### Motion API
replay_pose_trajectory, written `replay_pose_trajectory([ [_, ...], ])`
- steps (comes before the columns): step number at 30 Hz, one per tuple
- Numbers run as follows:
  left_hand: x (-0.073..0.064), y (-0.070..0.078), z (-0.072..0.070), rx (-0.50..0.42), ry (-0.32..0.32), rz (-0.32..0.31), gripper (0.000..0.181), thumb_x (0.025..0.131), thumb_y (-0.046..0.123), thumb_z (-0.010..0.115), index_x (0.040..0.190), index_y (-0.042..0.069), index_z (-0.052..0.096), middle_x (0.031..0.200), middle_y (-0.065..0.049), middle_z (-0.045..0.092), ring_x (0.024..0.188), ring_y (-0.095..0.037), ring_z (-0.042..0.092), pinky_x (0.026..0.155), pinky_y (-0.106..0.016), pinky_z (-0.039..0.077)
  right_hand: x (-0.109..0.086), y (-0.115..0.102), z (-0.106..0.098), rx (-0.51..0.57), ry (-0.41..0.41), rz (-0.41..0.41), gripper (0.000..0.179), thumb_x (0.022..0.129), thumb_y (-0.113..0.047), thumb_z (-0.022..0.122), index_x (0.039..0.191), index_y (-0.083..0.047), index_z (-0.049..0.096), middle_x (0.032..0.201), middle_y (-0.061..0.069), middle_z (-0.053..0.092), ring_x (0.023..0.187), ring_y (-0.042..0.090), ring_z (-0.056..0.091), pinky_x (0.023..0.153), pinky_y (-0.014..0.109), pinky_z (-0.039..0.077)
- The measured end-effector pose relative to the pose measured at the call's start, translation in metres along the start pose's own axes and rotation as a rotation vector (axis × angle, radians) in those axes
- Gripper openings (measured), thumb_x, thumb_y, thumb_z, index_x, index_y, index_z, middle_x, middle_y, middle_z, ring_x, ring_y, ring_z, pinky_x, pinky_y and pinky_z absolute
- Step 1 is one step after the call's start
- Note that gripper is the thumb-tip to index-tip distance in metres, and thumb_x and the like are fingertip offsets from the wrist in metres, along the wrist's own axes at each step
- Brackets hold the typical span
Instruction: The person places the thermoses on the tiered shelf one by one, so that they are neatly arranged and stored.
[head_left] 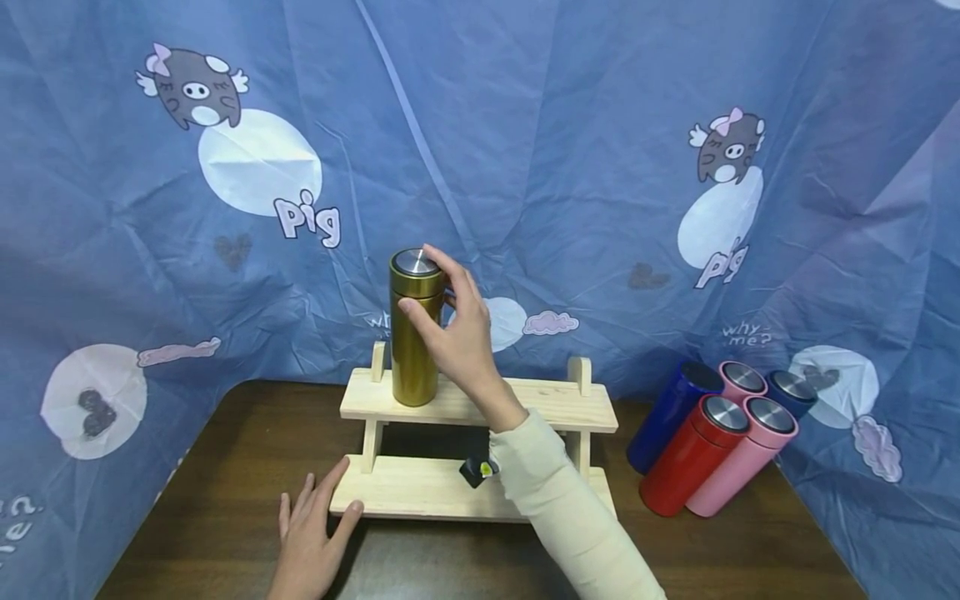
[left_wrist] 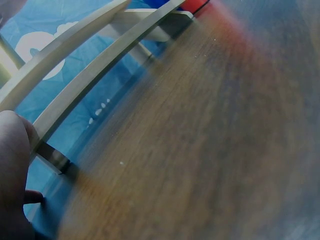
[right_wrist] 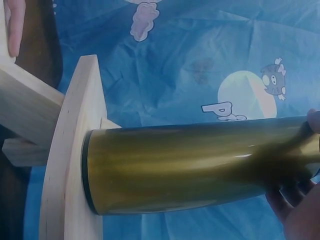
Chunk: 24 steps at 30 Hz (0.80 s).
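Observation:
A gold thermos bottle (head_left: 414,350) with a steel-topped lid stands upright on the upper shelf, toward its left end. My right hand (head_left: 459,329) grips it near the top, thumb on the front and index finger at the lid's edge. In the right wrist view, the base of the bottle (right_wrist: 165,170) is right at the shelf board. The two-tier wooden rack (head_left: 525,404) stands on the table. My left hand (head_left: 311,533) is at the left end of its lower shelf, fingers extended and thumb at the front edge.
To the right of the rack stand several more bottles: a red one (head_left: 686,467), a blue one (head_left: 667,421), pink ones (head_left: 750,462) and a dark blue one (head_left: 797,396). A blue patterned cloth (head_left: 600,150) hangs behind the brown table (head_left: 420,558).

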<state>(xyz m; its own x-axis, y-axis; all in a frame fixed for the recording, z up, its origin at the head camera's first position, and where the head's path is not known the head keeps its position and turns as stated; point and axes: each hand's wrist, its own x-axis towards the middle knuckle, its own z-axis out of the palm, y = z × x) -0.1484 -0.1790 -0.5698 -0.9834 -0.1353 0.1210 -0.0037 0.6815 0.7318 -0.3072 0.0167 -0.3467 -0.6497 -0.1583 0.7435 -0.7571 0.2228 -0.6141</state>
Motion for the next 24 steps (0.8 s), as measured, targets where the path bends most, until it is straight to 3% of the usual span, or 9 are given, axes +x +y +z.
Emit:
replay_pose_trajectory([
  [11,0.000,0.001,0.000,-0.006,0.003,0.015,0.065,0.114,0.044,0.060,0.169,0.015,0.042,0.168,-0.027,0.048,0.157,-0.069,0.027,0.125,-0.084,0.001,-0.003,-0.003,-0.007,0.091,-0.049,0.074,0.086,0.097,-0.015,0.085,0.171,-0.015,0.041,0.150,0.018,0.065,0.136,0.028,0.064,0.115,0.042,0.054],
  [24,-0.001,-0.002,0.001,-0.008,0.025,0.036,0.064,0.114,0.044,0.060,0.169,0.016,0.043,0.168,-0.027,0.048,0.156,-0.069,0.028,0.124,-0.085,0.002,-0.014,-0.002,-0.021,0.084,-0.014,0.075,0.091,0.097,-0.018,0.085,0.173,-0.015,0.036,0.158,0.019,0.058,0.148,0.027,0.056,0.122,0.045,0.047],
])
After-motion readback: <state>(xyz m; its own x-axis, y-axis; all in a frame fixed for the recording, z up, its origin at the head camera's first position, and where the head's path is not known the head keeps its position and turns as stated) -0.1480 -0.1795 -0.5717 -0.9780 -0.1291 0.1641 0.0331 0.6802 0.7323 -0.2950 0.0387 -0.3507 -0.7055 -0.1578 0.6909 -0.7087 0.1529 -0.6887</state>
